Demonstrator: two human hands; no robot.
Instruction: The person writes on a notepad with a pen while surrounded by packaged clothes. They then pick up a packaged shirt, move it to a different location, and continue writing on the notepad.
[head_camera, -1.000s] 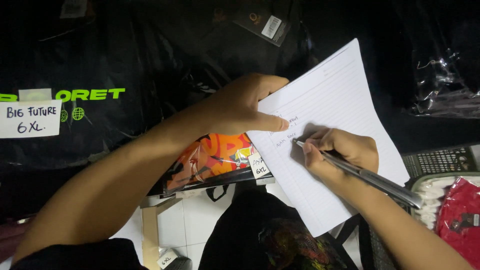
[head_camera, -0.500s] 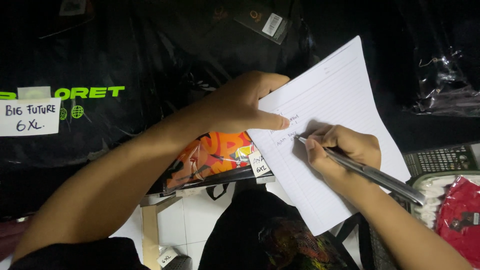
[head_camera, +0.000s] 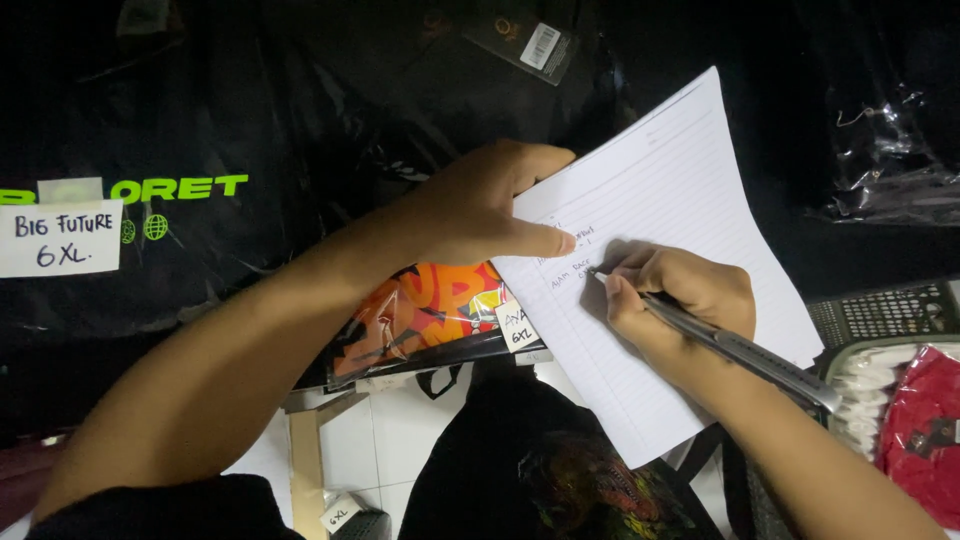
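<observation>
left hand (head_camera: 490, 205) lies flat, open on lined paper (head_camera: 690, 200); right hand (head_camera: 680, 295) grips pen (head_camera: 740, 350).

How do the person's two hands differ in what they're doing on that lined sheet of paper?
The left hand lies flat, fingers stretched, pinning the lined sheet's left edge; the right hand is curled into a grip. The left hand holds nothing, while the right hand grips a grey pen, tip on the paper. Both rest on the same sheet.

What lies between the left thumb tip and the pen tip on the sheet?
In the head view, only lined paper with a few handwritten lines separates the left hand from the tip of the pen held in the right hand.
</observation>
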